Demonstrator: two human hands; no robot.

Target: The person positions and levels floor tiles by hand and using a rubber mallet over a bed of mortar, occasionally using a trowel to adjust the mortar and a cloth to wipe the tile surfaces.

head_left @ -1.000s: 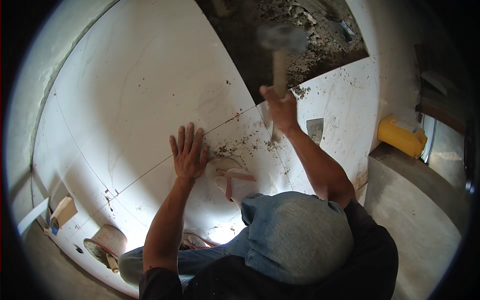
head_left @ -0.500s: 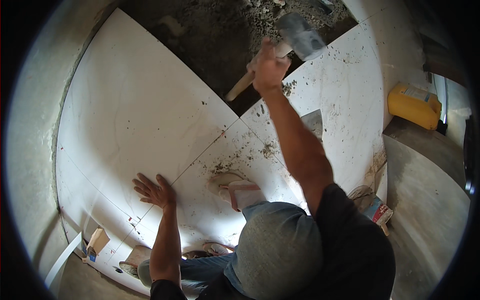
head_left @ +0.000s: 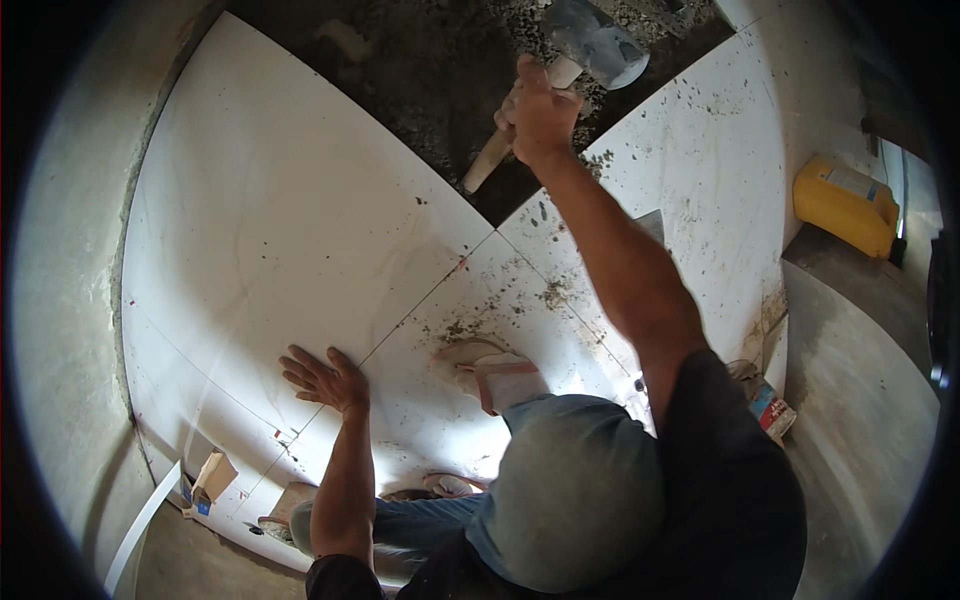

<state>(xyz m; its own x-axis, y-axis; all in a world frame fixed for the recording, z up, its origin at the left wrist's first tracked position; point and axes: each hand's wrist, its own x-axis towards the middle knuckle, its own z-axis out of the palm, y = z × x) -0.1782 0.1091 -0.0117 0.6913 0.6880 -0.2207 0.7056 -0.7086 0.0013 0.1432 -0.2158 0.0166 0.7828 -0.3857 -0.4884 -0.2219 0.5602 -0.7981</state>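
My right hand is wrapped round the pale handle of a rubber mallet. The mallet's thick grey head is raised over a dark, untiled patch of loose mortar. My left hand lies flat on a large white tile, fingers spread, close to a joint between tiles. Specks of mortar are scattered over the tiles around my sandalled foot.
A yellow jerrycan stands on a ledge at the right. At the lower left are a small open cardboard box and a white strip. A bare wall curves along the left. Part of a grey flat piece shows behind my right forearm.
The view has shifted slightly, so tiles and jerrycan sit further right. The mallet has moved a little away toward the far edge. My left hand remains flat on the tile.
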